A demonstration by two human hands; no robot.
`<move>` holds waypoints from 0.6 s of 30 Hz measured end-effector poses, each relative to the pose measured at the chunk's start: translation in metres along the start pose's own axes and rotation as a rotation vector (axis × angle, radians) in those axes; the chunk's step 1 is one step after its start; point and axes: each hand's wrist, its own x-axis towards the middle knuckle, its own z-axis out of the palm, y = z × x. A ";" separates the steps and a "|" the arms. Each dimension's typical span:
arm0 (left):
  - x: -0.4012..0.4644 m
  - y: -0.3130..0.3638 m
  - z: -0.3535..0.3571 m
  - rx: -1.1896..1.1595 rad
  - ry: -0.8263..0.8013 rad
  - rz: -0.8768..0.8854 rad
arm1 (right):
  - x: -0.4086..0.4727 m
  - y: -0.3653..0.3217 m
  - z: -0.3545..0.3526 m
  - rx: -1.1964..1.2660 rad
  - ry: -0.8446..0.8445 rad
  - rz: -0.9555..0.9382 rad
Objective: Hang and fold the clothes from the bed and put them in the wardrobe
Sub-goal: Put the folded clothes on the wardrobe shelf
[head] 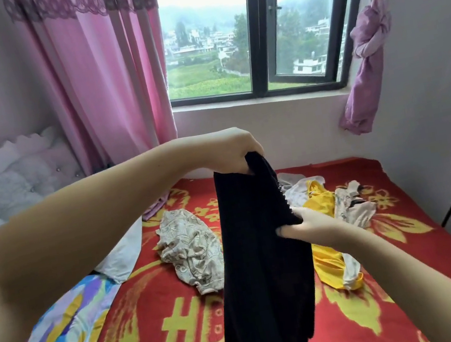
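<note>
One long black knitted garment hangs over the red and yellow blanket on the bed. The left hand grips its top edge up high. The right hand pinches its right side lower down. Three more clothes lie far behind it: one cream patterned top, one yellow shirt and one pale beige piece.

one head-worn wide view, looking forward and slightly down over the bed, near the raised arms, facing the far window
</note>
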 end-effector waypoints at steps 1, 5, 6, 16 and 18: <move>0.000 -0.004 0.002 -0.019 -0.014 -0.003 | 0.001 0.009 0.004 0.024 -0.052 0.002; 0.003 -0.025 0.007 -0.024 -0.061 -0.040 | 0.004 0.041 -0.002 0.068 0.004 0.006; 0.004 -0.032 0.010 -0.010 -0.077 -0.054 | 0.004 0.048 -0.009 0.048 0.068 0.003; 0.057 -0.067 0.065 0.050 0.255 -0.060 | -0.010 0.062 -0.083 -0.541 0.581 -0.165; 0.048 -0.077 0.083 -0.040 0.350 0.003 | -0.019 0.055 -0.077 -0.592 0.513 -0.234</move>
